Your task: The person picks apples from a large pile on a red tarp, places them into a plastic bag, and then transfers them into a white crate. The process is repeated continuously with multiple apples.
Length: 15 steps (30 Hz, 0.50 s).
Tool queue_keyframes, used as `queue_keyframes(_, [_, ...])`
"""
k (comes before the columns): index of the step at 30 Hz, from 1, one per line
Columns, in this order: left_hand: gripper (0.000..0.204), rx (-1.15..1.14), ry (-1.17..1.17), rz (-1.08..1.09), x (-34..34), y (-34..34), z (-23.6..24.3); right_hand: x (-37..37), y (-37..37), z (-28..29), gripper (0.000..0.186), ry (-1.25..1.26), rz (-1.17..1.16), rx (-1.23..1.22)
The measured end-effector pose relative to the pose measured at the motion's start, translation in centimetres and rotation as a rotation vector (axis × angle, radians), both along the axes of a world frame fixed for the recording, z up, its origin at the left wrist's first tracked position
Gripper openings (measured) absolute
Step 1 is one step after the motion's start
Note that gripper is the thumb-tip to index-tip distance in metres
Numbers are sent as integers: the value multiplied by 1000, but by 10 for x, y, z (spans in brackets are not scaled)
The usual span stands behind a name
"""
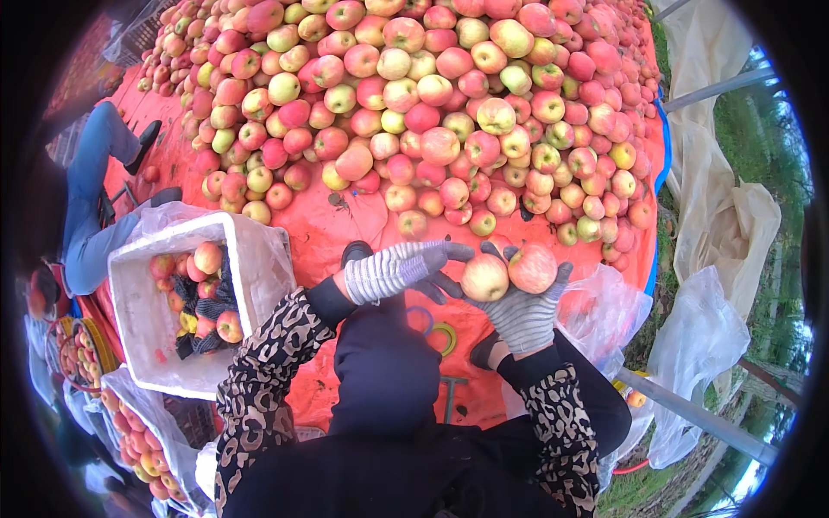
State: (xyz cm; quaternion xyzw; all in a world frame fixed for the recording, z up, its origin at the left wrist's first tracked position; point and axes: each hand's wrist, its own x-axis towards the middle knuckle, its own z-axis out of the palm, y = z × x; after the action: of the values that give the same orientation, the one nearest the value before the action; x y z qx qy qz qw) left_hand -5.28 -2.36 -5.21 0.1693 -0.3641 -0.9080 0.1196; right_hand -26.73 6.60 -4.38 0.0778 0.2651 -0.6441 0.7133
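Observation:
My right hand, in a striped grey-white knit glove, is turned up and holds two apples. The paler yellow-pink apple lies at its left, against the redder apple. My left hand, in a matching glove with grey fingers, reaches toward the paler apple with fingers extended. It holds nothing, and its fingertips are close to that apple; whether they touch I cannot tell. Beyond both hands rises a large heap of red and yellow-green apples on a red sheet.
At left stands a white foam crate with apples and dark netting inside. Another lined crate of apples is at lower left. Tape rolls lie between my legs. Clear plastic and a metal pole are at right. A person in jeans sits left.

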Motion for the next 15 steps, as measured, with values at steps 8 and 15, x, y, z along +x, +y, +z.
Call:
queue_keyframes(8, [57,9,-1021,920,36,-72,-177,11,26,-22,84,-57,77,98])
queue_keyframes(15, [77,-27,-1331,1045,29,-115,-260,25,19,-42,85,-81,69,220])
